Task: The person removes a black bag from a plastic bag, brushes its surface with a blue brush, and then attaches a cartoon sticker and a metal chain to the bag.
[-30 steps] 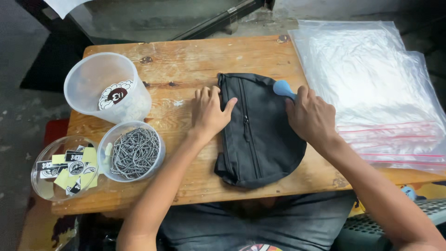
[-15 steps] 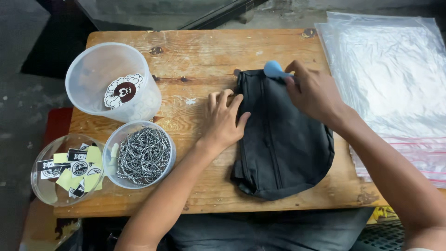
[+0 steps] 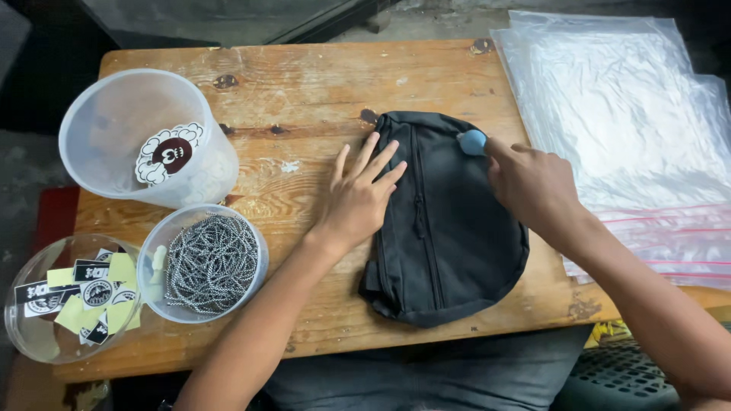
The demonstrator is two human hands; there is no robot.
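A black fabric pouch with zippers and a rounded lower end (image 3: 449, 228) lies flat on the worn wooden counter (image 3: 304, 84), right of its middle, its lower edge near the counter's front. The left hand (image 3: 362, 194) rests palm down with fingers spread wide, fingertips on the pouch's left edge and the palm on the bare wood beside it; it holds nothing. The right hand (image 3: 533, 183) is curled around a small light-blue rounded object (image 3: 472, 141), whose tip shows past the fingers and sits on the pouch's upper right part; what kind of tool it is cannot be told.

To the right of the pouch, a stack of clear plastic zip bags with red sealing strips (image 3: 624, 129) overhangs the counter's right side. On the left stand three clear plastic containers: a tall tub with a round sticker on its wall (image 3: 145, 137) at the back, a lower bowl filled with silver ball chains (image 3: 205, 262) just in front of it, and a shallow dish of yellow and black-and-white stickers (image 3: 68, 297) at the front left corner, touching the bowl.
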